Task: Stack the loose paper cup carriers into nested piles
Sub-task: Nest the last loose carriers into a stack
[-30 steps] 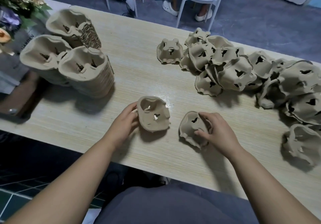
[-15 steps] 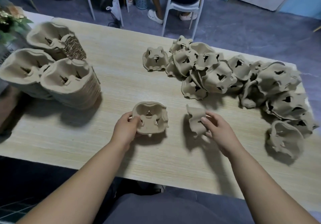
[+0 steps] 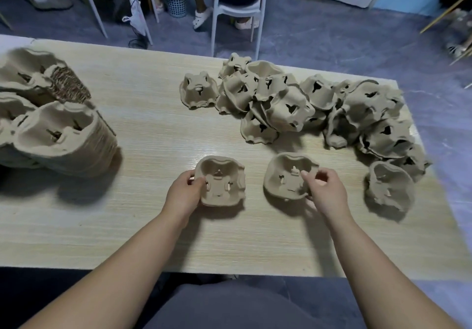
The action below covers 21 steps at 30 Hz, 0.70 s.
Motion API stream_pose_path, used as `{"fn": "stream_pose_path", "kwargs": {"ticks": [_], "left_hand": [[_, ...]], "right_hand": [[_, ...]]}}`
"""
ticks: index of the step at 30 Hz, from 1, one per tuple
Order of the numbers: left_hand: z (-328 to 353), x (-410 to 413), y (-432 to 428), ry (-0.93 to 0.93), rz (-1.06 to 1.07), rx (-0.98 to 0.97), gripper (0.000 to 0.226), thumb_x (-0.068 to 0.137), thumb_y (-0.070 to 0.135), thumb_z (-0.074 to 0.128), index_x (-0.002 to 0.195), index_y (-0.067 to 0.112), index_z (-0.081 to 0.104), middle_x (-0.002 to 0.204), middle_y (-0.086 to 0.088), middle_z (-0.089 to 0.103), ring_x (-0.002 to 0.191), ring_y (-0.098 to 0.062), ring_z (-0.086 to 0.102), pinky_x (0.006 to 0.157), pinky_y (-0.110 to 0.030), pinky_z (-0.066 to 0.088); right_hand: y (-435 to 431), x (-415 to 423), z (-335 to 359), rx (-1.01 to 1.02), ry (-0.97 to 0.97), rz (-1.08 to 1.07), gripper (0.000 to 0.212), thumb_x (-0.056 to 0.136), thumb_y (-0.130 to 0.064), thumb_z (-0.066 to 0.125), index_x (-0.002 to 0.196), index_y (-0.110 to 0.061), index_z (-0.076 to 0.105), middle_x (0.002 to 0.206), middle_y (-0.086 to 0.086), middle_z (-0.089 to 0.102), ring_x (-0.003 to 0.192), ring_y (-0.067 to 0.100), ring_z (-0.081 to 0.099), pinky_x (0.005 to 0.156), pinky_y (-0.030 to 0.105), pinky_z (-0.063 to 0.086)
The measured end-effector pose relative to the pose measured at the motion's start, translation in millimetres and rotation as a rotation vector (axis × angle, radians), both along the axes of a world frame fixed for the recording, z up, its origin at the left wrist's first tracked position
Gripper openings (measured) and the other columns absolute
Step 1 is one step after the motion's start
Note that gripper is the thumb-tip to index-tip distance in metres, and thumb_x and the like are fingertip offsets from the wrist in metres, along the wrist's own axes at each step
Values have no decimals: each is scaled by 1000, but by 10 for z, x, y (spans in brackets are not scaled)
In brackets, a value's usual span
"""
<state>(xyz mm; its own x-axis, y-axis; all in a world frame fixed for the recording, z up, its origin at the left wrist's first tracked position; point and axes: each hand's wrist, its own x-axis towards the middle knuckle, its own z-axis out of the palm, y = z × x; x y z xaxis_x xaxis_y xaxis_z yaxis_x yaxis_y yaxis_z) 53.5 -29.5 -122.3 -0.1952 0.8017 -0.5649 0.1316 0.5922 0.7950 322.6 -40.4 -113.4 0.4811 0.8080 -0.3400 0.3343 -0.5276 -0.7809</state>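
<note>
Gripping left rim of open-side-up carrier (image 3: pixel 222 183) with left hand (image 3: pixel 184 190), thumb hooked over edge. Clutching right rim of second carrier (image 3: pixel 286 175) with right hand (image 3: pixel 324 190), fingers curled, cavity also facing up. Holding both side by side near front of surface (image 3: pixel 153 114), apart, not nested. Beyond, toward right: loose heap (image 3: pixel 288 106), mostly upside down. Far left: tall nested piles (image 3: pixel 63 134), touching. Right of right hand: lone carrier (image 3: pixel 388 185), tipped.

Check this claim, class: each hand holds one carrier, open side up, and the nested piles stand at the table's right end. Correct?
One error: the head view shows the nested piles at the left end of the table. The rest holds.
</note>
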Motion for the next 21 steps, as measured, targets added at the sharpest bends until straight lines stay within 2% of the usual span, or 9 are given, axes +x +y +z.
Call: {"fn": "stream_pose_path", "kwargs": {"ticks": [3,6,8,13,15,17,19,21], "left_hand": [[17,20,-14,6,-12,-6,16,95,17,51,87,28,60,90,-5,68,83,-27,64,77,-43,53],[10,17,-28,-7,-8,-4,13,95,16,51,93,25,61,91,-5,68,79,-26,63,69,-37,51],[7,17,-36,-33,10,-3,14,96,16,52,91,26,60,90,-6,67,75,-23,62,61,-29,48],[5,-6,-61,-35,1,-36,17,98,19,48,103,17,64,87,-6,67,65,-18,58,50,-24,41],[15,-34,-60,-48,-34,-55,25,99,23,42,99,12,65,84,-8,65,65,-19,55,52,-24,40],[36,-55,-55,-85,-36,-80,35,101,30,36,96,9,64,85,-12,63,72,-21,55,62,-30,44],[48,-77,-58,-112,-5,-93,42,102,40,32,98,15,65,96,-12,69,82,-24,60,73,-37,47],[77,-90,-75,-127,17,-80,41,101,47,33,94,24,67,96,-7,71,88,-25,63,78,-41,49]], "right_hand": [[-17,69,-38,3,-90,-21,17,88,-30,63,92,-13,61,90,1,65,91,23,61,77,31,45],[-44,96,-9,37,156,-85,14,89,-26,63,85,-13,66,85,5,68,85,24,64,72,37,53],[-31,22,60,45,307,-98,12,91,-24,60,83,-16,66,84,6,68,78,19,63,64,32,52],[44,-471,152,-12,428,167,20,96,-18,51,82,-17,65,67,-6,63,60,4,58,51,20,46],[69,-665,134,-20,385,232,20,95,-17,53,79,-20,66,67,-6,63,60,6,57,55,23,48],[95,-787,79,-18,307,263,15,92,-20,58,81,-20,68,75,-3,66,71,14,61,65,32,54],[122,-838,35,-2,191,275,10,88,-25,63,84,-18,68,82,0,69,80,19,64,76,39,55],[136,-870,20,24,136,274,10,85,-27,66,81,-18,67,80,-1,69,80,17,64,78,38,54]]}}
